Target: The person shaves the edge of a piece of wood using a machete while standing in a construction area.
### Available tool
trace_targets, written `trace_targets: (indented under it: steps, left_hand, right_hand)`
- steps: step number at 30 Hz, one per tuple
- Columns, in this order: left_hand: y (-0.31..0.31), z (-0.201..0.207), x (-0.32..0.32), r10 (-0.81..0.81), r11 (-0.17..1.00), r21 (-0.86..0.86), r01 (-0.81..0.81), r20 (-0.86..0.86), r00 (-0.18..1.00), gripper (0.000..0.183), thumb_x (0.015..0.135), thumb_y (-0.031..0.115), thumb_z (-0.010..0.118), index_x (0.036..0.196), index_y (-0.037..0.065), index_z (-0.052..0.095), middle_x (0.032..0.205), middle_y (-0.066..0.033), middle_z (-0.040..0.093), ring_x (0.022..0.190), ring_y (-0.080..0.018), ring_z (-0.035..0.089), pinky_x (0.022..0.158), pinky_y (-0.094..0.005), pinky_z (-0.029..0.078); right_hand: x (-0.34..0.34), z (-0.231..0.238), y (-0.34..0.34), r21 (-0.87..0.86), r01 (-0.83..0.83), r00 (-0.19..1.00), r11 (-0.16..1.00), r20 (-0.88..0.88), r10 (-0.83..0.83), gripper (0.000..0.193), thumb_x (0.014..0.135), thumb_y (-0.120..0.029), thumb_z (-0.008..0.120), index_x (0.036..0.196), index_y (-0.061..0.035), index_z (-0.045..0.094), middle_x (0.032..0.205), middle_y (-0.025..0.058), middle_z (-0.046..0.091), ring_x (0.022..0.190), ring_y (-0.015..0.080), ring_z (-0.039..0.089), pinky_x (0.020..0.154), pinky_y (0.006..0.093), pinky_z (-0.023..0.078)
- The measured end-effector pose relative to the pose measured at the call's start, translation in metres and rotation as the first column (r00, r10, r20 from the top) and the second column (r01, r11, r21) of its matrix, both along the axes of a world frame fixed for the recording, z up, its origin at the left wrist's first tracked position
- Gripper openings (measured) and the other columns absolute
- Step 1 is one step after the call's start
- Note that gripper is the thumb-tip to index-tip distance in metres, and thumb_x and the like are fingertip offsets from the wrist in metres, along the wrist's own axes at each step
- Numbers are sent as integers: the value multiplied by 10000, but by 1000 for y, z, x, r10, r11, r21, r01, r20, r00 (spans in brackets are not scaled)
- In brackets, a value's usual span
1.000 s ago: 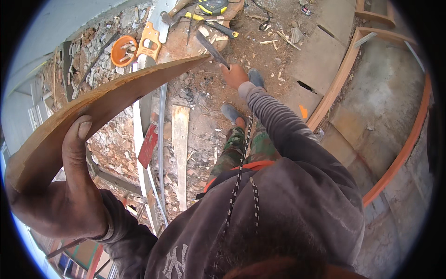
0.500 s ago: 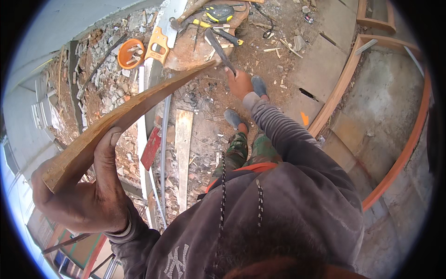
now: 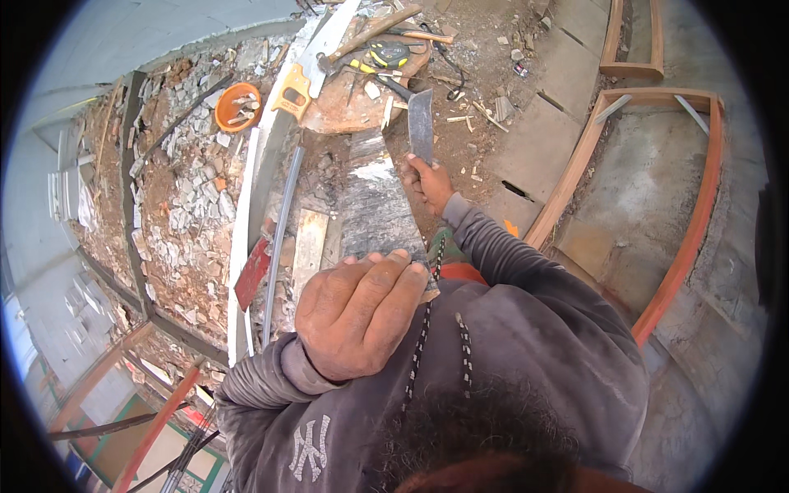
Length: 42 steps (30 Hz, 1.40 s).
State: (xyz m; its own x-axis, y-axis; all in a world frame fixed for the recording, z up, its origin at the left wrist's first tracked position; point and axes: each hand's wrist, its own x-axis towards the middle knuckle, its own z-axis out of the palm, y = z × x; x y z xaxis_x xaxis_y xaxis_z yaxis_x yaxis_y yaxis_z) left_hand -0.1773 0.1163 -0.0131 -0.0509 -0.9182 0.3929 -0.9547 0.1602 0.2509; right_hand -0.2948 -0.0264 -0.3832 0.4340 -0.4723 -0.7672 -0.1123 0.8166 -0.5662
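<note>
My left hand is wrapped over the near end of a wooden board, its fingers across the top and the thumb out of sight. A dark, weathered grey face of the board is turned up, and its narrower far end reaches to the edge of a wooden block. Just right of the board, my right hand grips a machete. Its broad dark blade points away from me beside the board's far end; the handle is mostly covered by my fingers.
On the block lie a handsaw, a hammer and a tape measure. An orange bowl of wood pieces stands on rubble at left. A metal bar lies left of the board. Wooden frames stand at right.
The board has swung from the left to in front of me and turned, so its wide grey face shows. My left hand moved right with it. The machete's broad side now shows.
</note>
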Motion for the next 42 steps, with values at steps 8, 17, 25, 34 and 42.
trace_targets:
  steps: [8,17,25,34,42]
  left_hand:
    - [17,0,-5,-30,999,15,33,-183,983,348,798,45,806,1141,71,759,1089,-61,778,908,-238,740,747,-366,573]
    - [29,4,-5,-35,990,122,72,-281,959,379,774,48,803,1148,61,746,1083,-81,755,920,-282,743,755,-407,585]
    - [16,16,0,124,948,313,-55,-203,971,531,746,-29,784,1260,67,695,1140,-143,736,985,-358,742,818,-413,593]
    - [42,7,47,250,937,315,-148,-312,917,475,842,-73,792,1302,32,733,1341,-237,742,1162,-394,762,986,-422,606]
    - [60,2,77,404,898,324,-297,-343,848,294,918,-69,746,1196,25,741,1252,-253,783,1123,-374,789,972,-422,622]
  right_hand:
    - [23,71,28,239,168,935,956,269,-232,354,1002,-467,798,944,-143,668,693,-67,505,492,58,380,419,268,283]
    - [47,63,12,150,195,961,969,170,-220,202,952,-239,798,906,-156,620,667,-70,457,491,82,380,430,312,286]
    - [57,66,-18,76,113,968,991,215,-127,249,1034,-309,714,975,-67,715,792,4,676,535,128,471,470,321,338]
    - [33,-19,-35,-671,-466,864,577,-486,133,510,1139,-471,546,1018,-2,704,748,230,642,668,364,646,657,515,478]
    - [85,-44,-70,-908,-181,980,378,-197,-4,578,1127,-529,540,980,-6,737,848,288,698,848,521,697,753,545,535]
